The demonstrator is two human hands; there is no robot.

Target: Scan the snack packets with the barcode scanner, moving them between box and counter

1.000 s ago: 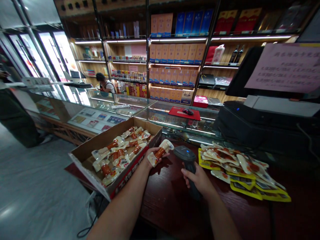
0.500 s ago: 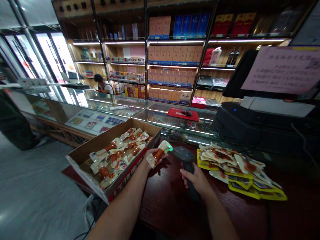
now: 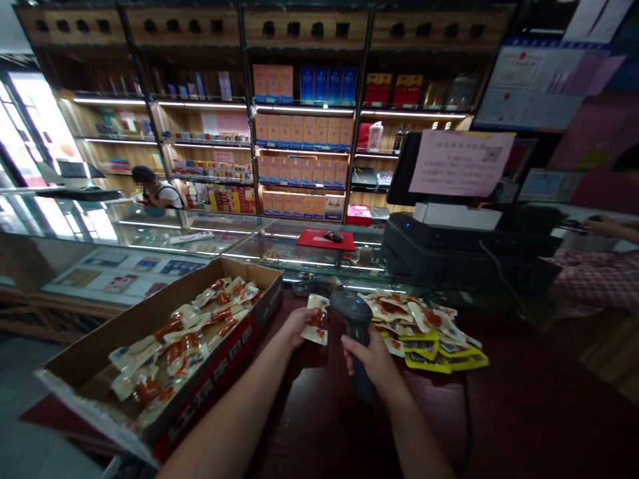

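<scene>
- Head view: the left hand (image 3: pixel 299 326) has its fingers closed on one plastic food pouch (image 3: pixel 317 327), gripping its left edge; the rest sticks out to the right of them, above the worktop (image 3: pixel 319 412).
- The right hand (image 3: pixel 372 358) has its fingers wrapped around the handle of one barcode scanner (image 3: pixel 352 309), whose head is just right of the pouch.
- The pouch is clear and cream-coloured, glossy, with reddish-brown food in the middle and orange print at its near end; the scanner is dark, with a small blue light on top.
- To the left, one open cardboard box (image 3: pixel 219 382) holds about ten similar pouches (image 3: pixel 182 349); they overlap, so an exact count is impossible.
- To the right lies one heap of flat pale packets (image 3: pixel 422 316), with several yellow-edged packets (image 3: pixel 444 356) at its near side, too overlapped to count.
- Farther off, one red mat (image 3: pixel 309 238) carries one computer mouse (image 3: pixel 333 236).
</scene>
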